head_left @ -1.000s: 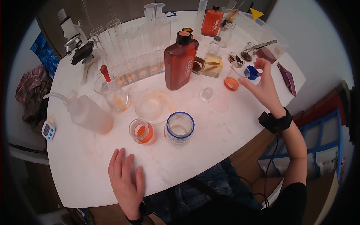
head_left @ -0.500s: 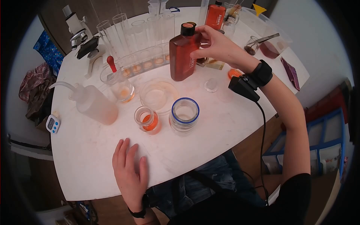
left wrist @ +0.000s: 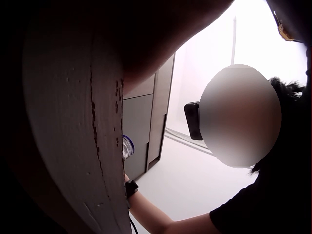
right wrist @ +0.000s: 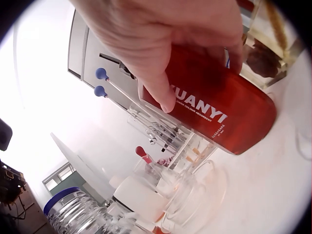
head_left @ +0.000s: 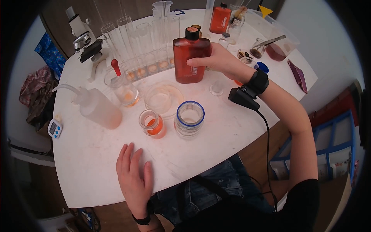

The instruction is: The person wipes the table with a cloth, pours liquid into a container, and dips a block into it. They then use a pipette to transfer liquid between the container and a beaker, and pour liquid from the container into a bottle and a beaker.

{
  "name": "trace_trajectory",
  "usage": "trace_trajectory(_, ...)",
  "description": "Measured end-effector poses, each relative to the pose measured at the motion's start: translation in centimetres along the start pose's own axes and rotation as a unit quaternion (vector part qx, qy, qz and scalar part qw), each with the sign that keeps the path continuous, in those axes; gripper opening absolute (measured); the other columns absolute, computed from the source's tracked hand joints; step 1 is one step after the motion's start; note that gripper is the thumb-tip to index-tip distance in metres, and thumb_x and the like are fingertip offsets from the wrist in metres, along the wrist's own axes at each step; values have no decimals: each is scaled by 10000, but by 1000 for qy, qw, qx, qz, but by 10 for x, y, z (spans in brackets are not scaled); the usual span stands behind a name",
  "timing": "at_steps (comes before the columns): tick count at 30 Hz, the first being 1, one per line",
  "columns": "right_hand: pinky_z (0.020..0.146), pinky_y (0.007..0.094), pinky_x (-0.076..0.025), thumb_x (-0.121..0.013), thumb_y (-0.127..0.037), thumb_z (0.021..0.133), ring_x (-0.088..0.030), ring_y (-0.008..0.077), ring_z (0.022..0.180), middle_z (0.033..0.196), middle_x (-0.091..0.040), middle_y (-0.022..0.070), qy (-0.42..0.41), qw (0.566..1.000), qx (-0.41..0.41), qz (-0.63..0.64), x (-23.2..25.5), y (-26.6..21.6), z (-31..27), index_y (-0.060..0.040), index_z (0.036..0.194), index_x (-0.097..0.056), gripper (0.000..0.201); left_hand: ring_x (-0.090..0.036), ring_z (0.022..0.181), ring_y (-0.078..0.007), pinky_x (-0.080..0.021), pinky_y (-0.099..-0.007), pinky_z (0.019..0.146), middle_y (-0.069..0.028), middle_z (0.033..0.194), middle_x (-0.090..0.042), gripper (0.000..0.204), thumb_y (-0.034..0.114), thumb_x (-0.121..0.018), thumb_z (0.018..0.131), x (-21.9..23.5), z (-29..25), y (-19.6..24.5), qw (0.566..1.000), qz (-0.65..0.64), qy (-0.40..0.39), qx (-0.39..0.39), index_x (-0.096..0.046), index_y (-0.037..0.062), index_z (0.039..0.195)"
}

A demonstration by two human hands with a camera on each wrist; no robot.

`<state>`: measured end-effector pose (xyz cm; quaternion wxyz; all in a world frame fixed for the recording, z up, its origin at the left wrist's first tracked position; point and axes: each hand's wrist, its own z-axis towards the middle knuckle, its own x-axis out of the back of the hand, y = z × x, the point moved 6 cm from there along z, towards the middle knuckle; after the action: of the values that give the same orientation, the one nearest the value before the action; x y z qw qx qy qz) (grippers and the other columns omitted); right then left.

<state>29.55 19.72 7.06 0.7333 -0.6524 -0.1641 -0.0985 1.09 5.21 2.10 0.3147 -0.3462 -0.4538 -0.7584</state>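
Observation:
My right hand (head_left: 222, 62) grips a flat red-brown bottle (head_left: 182, 54) with a black cap, its thumb across the front and its fingers round the far side. In the right wrist view the bottle (right wrist: 214, 105) shows white "XUANYI" lettering, and its base is close over the white table. My left hand (head_left: 135, 172) rests on the table near the front edge, fingers straight and holding nothing. Beyond it stand a small glass jar of orange liquid (head_left: 154, 125) and a ribbed clear jar with a blue rim (head_left: 189, 123). Behind these lies a round glass dish (head_left: 164, 98).
At left are a wash bottle (head_left: 98, 108), a beaker with a red-bulbed dropper (head_left: 125, 92), a timer (head_left: 55, 128) and a microscope (head_left: 85, 40). A rack of test tubes (head_left: 152, 67) stands behind. Another red bottle (head_left: 221, 19) and a clear bin (head_left: 284, 34) are at back right.
My right hand left the small beaker of orange liquid at right and moved left to the red-brown bottle. It now grips the bottle, which has turned its broad face forward. The left hand stays on the table.

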Motion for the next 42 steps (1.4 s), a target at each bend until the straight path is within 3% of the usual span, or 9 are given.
trace_trajectory(4, 899, 321, -441, -744, -280, 720, -565, 187, 1011, 1123, -585, 117, 30, 999, 14, -30, -1, 3, -1, -6, 1198, -495, 605, -426, 1203, -340, -335, -406, 996, -165, 1240, -501, 270, 50, -541, 775, -1, 0, -1, 1000, -2, -1, 4, -571, -10, 1036)
trace_trajectory(10, 855, 281, -474, -746, -274, 723, -590, 173, 966, 1083, -599, 114, 70, 997, 36, 2, 0, 1, -1, 0, 1165, -502, 574, -421, 1192, -362, -353, -430, 974, -176, 1236, -496, 281, 97, -571, 787, -2, -1, -1, 1000, 4, -5, -6, -569, -7, 1048)
trace_trajectory(12, 841, 290, -487, -726, -308, 747, -591, 175, 964, 1068, -598, 117, 87, 993, 45, 72, 5, -3, 0, 0, 1161, -502, 562, -420, 1191, -364, -354, -431, 972, -177, 1235, -497, 281, 98, -572, 786, -2, -1, -1, 1000, 10, -4, -8, -570, -7, 1046)
trace_trajectory(20, 813, 304, -495, -680, -352, 789, -596, 149, 909, 999, -602, 77, 130, 978, 64, 147, 27, -30, 2, -15, 1134, -519, 509, -416, 1188, -371, -353, -435, 970, -187, 1231, -493, 285, 93, -576, 777, -2, -1, -1, 1000, 16, -3, -9, -569, -10, 1043)
trace_trajectory(25, 788, 274, -470, -643, -428, 799, -583, 111, 865, 920, -609, 28, 195, 949, 136, 206, 43, -63, 13, -41, 1080, -555, 487, -389, 1213, -374, -339, -447, 983, -186, 1251, -476, 298, 105, -587, 770, -2, -1, -2, 1000, -5, -17, 4, -570, -5, 1046)
trace_trajectory(35, 706, 251, -496, -669, -432, 765, -608, 114, 773, 862, -622, 45, 224, 923, 263, 168, 55, -130, 7, -22, 1022, -595, 490, -423, 1187, -374, -350, -433, 984, -184, 1208, -509, 283, 43, -580, 726, -1, 3, 6, 1000, -10, -4, 21, -576, -9, 1004)
trace_trajectory(38, 703, 250, -502, -677, -410, 761, -616, 120, 769, 865, -634, 57, 228, 918, 288, 153, 58, -137, 1, -9, 1002, -607, 473, -498, 1081, -347, -389, -406, 915, -192, 1095, -552, 266, 61, -583, 719, 3, 5, 10, 999, 21, 25, -15, -570, -33, 967)
trace_trajectory(40, 710, 251, -503, -682, -400, 758, -619, 122, 773, 869, -640, 62, 227, 918, 289, 147, 63, -138, -3, -2, 993, -610, 468, -477, 1100, -389, -385, -421, 933, -208, 1197, -511, 267, 68, -558, 827, 5, 6, 13, 999, 22, 3, -35, -570, -32, 1073)
trace_trajectory(42, 715, 250, -504, -684, -396, 754, -619, 119, 766, 868, -645, 69, 214, 920, 298, 139, 68, -138, -6, 8, 977, -618, 467, -476, 1101, -386, -377, -420, 939, -209, 1194, -513, 265, 68, -559, 827, 5, 7, 13, 999, 16, 2, -30, -570, -32, 1071)
